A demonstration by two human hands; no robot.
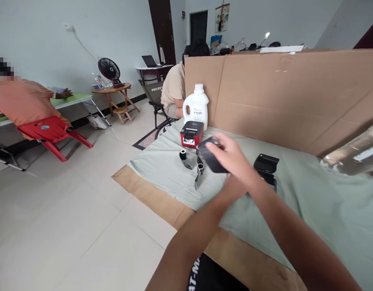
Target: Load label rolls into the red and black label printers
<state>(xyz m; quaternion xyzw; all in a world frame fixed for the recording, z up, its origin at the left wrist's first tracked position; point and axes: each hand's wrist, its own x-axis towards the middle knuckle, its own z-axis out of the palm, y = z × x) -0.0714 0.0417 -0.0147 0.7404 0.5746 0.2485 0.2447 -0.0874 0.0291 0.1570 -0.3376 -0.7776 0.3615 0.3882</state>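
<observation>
My right hand [230, 151] grips a flat dark panel-like piece [216, 163] with rounded corners, thumb on top; its exact kind does not show. My left hand [233, 184] lies below and behind it, with its fingers hidden by the piece and my right arm. To the left of the piece, a dark ribbon roll [200, 166] and a second roll [183, 154] rest on the cloth, each trailing a loose dark strip. A red and black label printer [196, 139] stands just behind them. Right of my hands, partly covered by my arm, is a black device [266, 163] with a raised lid.
A white jug [201, 101] stands behind the printer, before a tall cardboard sheet [265, 89]. A plastic-wrapped bundle [356, 151] lies at the right on the green-grey cloth [310, 218]. Two people sit nearby, one on a red chair [47, 129], one beyond the cardboard.
</observation>
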